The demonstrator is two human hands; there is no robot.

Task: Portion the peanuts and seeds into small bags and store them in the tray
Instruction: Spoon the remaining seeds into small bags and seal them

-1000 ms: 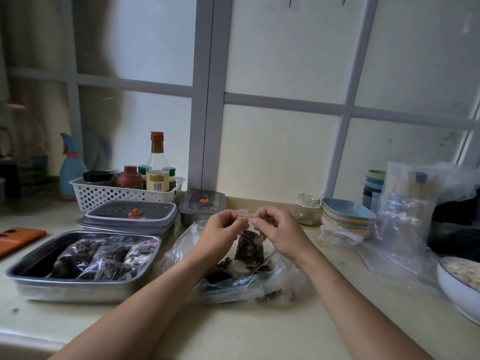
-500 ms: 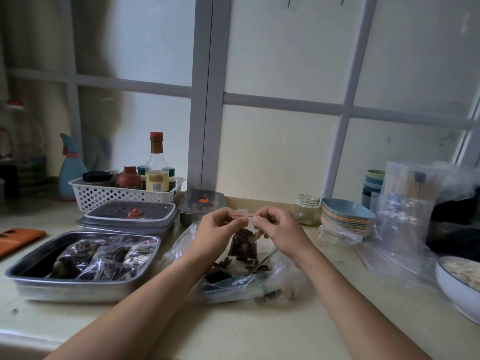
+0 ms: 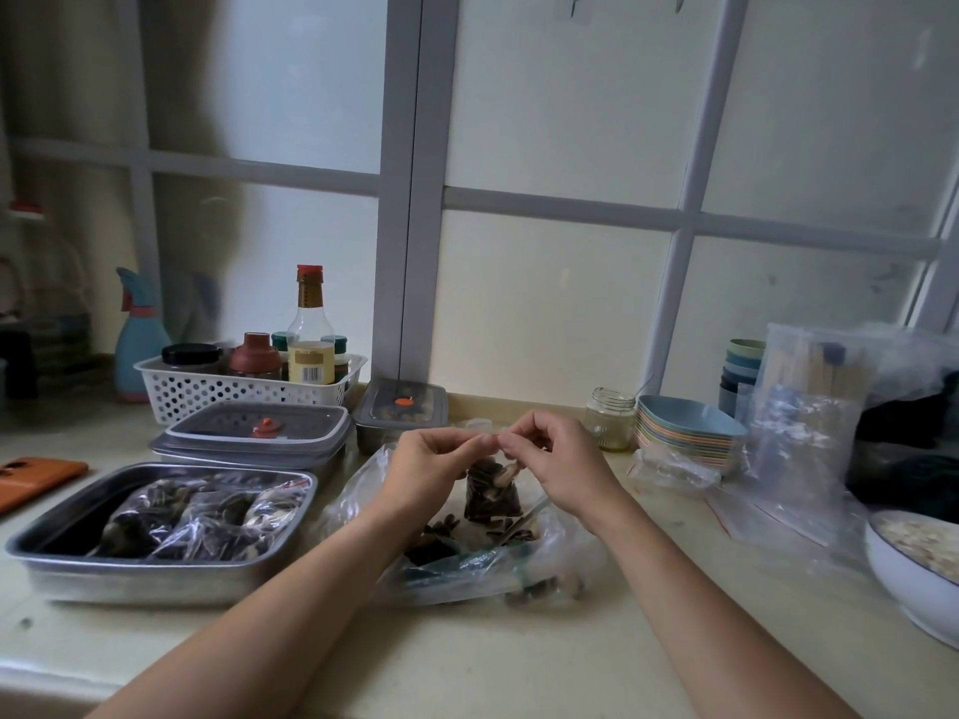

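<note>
Firstly, tray [image 3: 52, 555]: metal, on the counter [image 3: 519, 661] at left, filled bags [image 3: 207, 516] lying inside
Left hand [image 3: 430, 461]: thumb and fingers pinch the top edge of the small bag [image 3: 493, 504]
Small bag: hangs just under both pinches, between the hands, dark seeds [image 3: 487, 477] inside, over the big open bag [image 3: 467, 568]
Right hand [image 3: 560, 464]: pinches the same top edge, close beside the left fingertips

The hands [image 3: 433, 467] [image 3: 563, 467] cover the small bag's [image 3: 490, 495] top; the bowl [image 3: 905, 586] is cropped.
</note>
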